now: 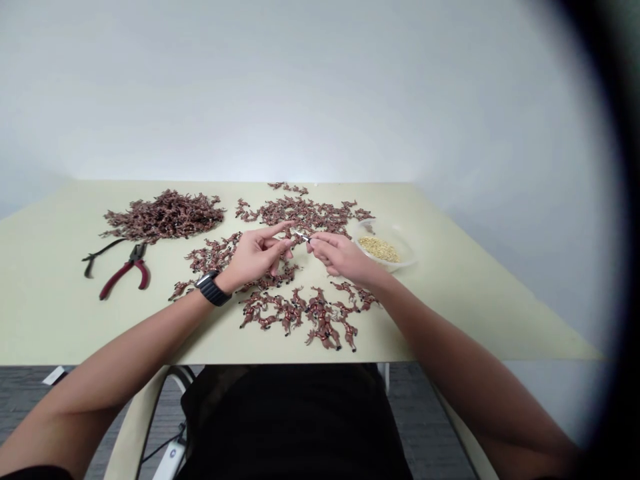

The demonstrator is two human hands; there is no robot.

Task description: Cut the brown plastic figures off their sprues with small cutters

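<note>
Head view: looked forward and down at both hands over a pale green table (450, 313).

Left hand (255, 257): fingers stood part open, the index extended, its tip just short of the small silver piece (300, 235); a black watch (213, 288) sat on the wrist.

Right hand (340, 257): thumb and forefinger pinched together at the near end of the piece, seemingly holding it.

Small silver piece: it lay between the two hands, above the table, and was too small to make out its shape.

Progress: a dense heap of brown horse figures (165, 217) lay at the far left, while many more (300, 213) lay spread in loose groups around the hands. A clear bowl (400, 257) to the right held pale grains (379, 249).

Nearby: red-handled pliers (127, 270) lay left of the figures, beside a black cord (103, 257).

Hidden: the hands covered some figures, the heap's lower pieces could not be seen, and the grains were too small to identify. How firmly the right hand gripped could not be told.
</note>
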